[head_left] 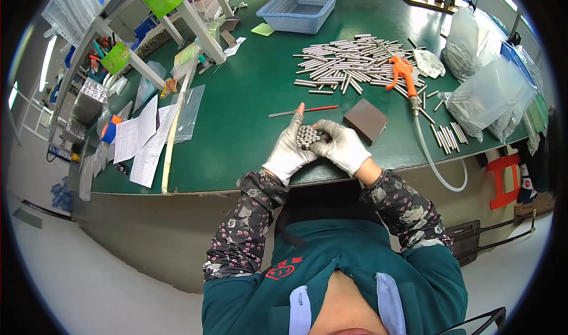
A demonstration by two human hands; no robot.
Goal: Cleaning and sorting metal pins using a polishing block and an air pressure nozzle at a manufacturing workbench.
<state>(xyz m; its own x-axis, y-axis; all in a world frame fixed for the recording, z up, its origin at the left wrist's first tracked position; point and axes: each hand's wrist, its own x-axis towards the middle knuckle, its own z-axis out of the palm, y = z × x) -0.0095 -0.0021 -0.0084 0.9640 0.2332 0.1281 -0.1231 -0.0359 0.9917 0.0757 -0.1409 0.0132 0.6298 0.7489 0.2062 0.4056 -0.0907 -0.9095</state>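
Note:
Both my hands wear white gloves and close together around a bundle of short metal rods [308, 137], seen end-on, near the front edge of the green table [248, 98]. My left hand [288, 148] cups the bundle from the left, its forefinger pointing up. From the right, my right hand [342, 147] grips the same bundle. Just beyond my hands lie a thin red and grey stick [303, 111] and a dark brown block [365, 121].
A heap of loose metal rods [355, 65] covers the far middle of the table, with an orange air gun [402, 71] and its hose [435, 163]. A blue basket [300, 8] stands behind. Clear bags of rods [488, 95] sit right; papers [142, 139] lie left.

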